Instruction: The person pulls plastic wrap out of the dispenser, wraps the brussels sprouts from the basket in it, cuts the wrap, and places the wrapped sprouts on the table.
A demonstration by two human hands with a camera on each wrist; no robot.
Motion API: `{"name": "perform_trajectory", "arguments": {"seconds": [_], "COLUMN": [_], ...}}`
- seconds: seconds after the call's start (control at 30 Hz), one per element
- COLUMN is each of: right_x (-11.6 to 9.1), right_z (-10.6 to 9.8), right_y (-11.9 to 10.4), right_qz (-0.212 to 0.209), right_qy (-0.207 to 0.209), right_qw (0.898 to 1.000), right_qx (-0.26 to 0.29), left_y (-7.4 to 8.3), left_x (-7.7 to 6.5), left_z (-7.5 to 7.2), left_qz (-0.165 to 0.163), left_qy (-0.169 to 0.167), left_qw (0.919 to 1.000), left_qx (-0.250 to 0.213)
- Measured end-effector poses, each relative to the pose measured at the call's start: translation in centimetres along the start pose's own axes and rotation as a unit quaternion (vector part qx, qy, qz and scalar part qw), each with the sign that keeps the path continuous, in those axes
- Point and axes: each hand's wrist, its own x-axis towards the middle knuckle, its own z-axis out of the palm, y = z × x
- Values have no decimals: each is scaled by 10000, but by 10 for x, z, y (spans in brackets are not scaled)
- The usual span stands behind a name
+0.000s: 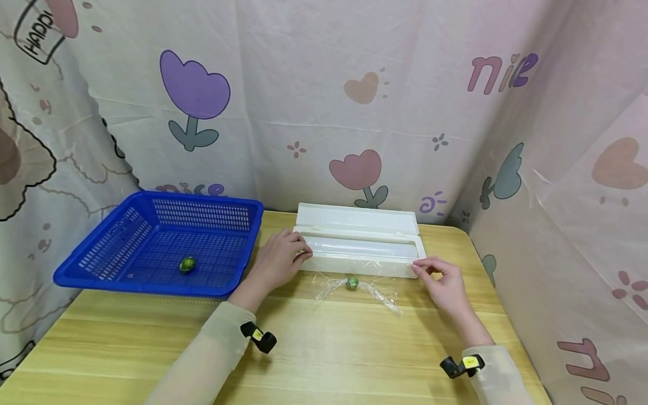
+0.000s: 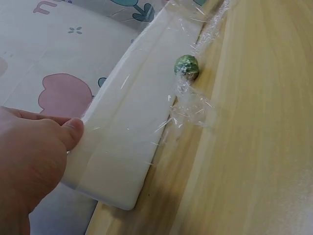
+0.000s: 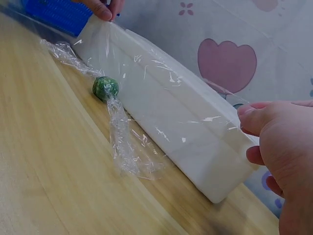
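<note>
A long white plastic wrap box [image 1: 420, 247] lies at the back of the table with its lid [image 1: 356, 218] raised and a roll of film [image 1: 361, 247] inside. Along its front, my left hand [image 1: 278, 259] pinches one end of a clear sheet of plastic wrap [image 3: 171, 78] between thumb and fingers. At the other end my right hand [image 1: 445, 284] pinches the same sheet, which spans the box's front face. Just before the box is a small round green item [image 1: 352, 283], wrapped in clear film with twisted ends [image 3: 120, 137] trailing to both sides.
To the left stands a blue slotted basket [image 1: 152, 290] holding another small green ball [image 1: 187, 264]. The wooden table [image 1: 344, 360] reaches toward me. Patterned curtains [image 1: 283, 84] close off the back and sides, right behind the box.
</note>
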Motion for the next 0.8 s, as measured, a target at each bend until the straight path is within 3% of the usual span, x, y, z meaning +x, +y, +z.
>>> {"name": "perform_trajectory", "arguments": {"seconds": [0.23,0.47,0.8], "right_x": [-4,-10,-28], "right_z": [-2,-4,-15], "right_y": [2,39,54], "right_qz": [220,-211,-433], "right_qy": [-28,-200,-848], "right_qw": [9998,9995,9947], "right_qx": [-19,-137,-386], "left_y": [5,8,14], "left_x": [-3,-17,-41], "left_z": [1,0,-2], "left_qz": [302,738,903], "left_qy": [171,311,-97], "left_qw": [9992,9963,9957], "left_qx": [-175,-306,-190]}}
